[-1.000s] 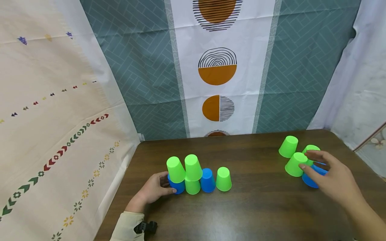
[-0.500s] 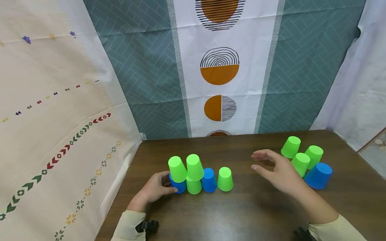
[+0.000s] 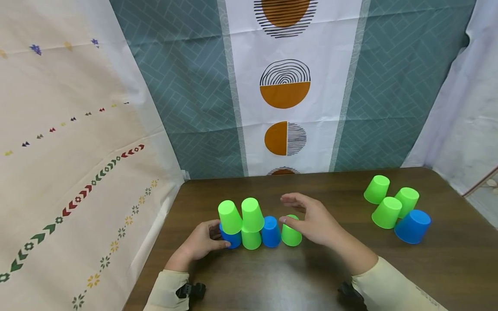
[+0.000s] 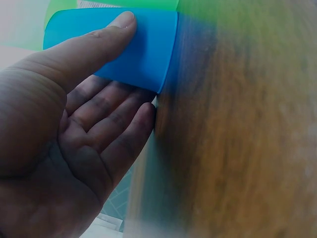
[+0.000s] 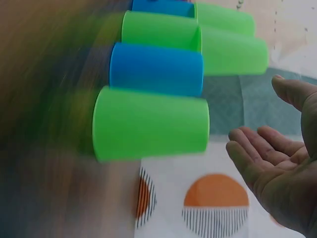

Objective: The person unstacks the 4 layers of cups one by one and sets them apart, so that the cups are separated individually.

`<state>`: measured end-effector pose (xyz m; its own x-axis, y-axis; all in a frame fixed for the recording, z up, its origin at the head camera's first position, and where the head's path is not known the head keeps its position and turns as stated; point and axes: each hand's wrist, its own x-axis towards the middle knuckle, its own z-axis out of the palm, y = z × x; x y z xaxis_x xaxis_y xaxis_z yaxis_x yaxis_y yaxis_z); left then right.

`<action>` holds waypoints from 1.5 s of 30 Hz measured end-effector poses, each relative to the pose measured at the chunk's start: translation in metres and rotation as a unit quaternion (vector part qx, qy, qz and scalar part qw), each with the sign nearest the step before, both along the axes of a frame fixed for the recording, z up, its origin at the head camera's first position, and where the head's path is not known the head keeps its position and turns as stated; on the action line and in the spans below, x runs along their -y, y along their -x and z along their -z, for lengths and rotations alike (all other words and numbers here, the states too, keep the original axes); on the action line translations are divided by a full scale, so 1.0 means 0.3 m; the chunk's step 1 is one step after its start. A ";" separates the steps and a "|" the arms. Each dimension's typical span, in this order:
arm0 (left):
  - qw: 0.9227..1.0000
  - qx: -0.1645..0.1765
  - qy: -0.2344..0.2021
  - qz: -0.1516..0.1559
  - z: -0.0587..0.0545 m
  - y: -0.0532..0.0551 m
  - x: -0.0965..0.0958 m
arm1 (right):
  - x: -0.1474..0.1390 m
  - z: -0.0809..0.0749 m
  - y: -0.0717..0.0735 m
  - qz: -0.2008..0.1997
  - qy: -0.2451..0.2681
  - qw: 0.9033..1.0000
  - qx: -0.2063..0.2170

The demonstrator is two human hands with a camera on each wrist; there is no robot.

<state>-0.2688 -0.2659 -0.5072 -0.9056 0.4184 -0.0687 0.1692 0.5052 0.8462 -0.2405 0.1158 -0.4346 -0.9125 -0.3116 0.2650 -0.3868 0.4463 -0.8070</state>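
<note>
Upside-down plastic cups stand in a row at the table's left: a blue cup [image 3: 231, 239] at the left end, then a green cup [image 3: 251, 240], another blue cup [image 3: 271, 233] and a green cup [image 3: 292, 237] at the right end. Two more green cups [image 3: 252, 214] sit on top of the left part. My left hand [image 3: 204, 239] holds the left-end blue cup, thumb on its near side and fingers behind, as the left wrist view shows. My right hand [image 3: 315, 220], fingers parted and holding nothing, overlaps the right-end green cup; the right wrist view shows a gap between them.
At the table's right side stand three upside-down green cups [image 3: 387, 212] and one blue cup [image 3: 413, 226]. The brown wooden table [image 3: 280, 280] ends at a patterned cloth backdrop [image 3: 288, 147]. A cream cloth [image 3: 85, 172] hangs along the left.
My right hand has moved left, from the right-hand cups to the right end of the row, with nothing in it. My left hand stays at the blue cup.
</note>
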 end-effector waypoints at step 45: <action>1.000 0.003 0.006 -0.004 -0.009 0.000 -0.004 | 0.269 0.035 0.043 0.006 -0.031 0.999 0.019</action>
<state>-0.2686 -0.2646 -0.5045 -0.9085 0.4105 -0.0783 0.1607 0.5162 0.8412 -0.2533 0.0350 -0.4450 -0.9251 -0.3155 0.2112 -0.3513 0.5003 -0.7914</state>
